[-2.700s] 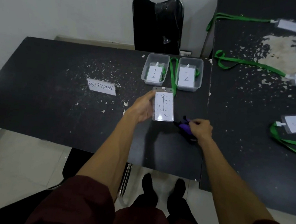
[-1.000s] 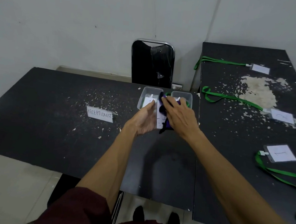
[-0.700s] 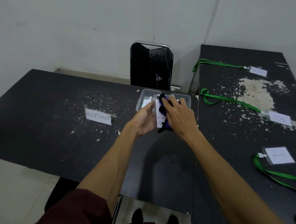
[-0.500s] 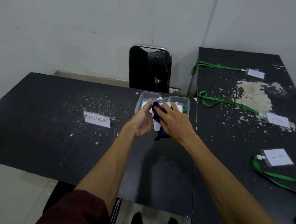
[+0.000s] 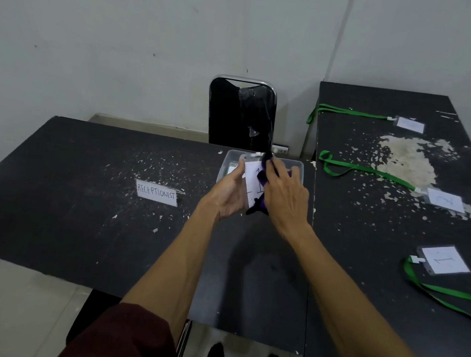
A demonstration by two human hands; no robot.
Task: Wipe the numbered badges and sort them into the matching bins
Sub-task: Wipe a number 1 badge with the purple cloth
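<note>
Right hand (image 5: 286, 196) slid cloth (image 5: 258, 207) rightward, badge (image 5: 252, 181) face more exposed

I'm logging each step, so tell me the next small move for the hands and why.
Probably draw the cloth down across the rest of the badge. The left hand holds the badge, marked 1, up by the bins. The right hand holds the cloth against its right side, and the left part is uncovered.
</note>
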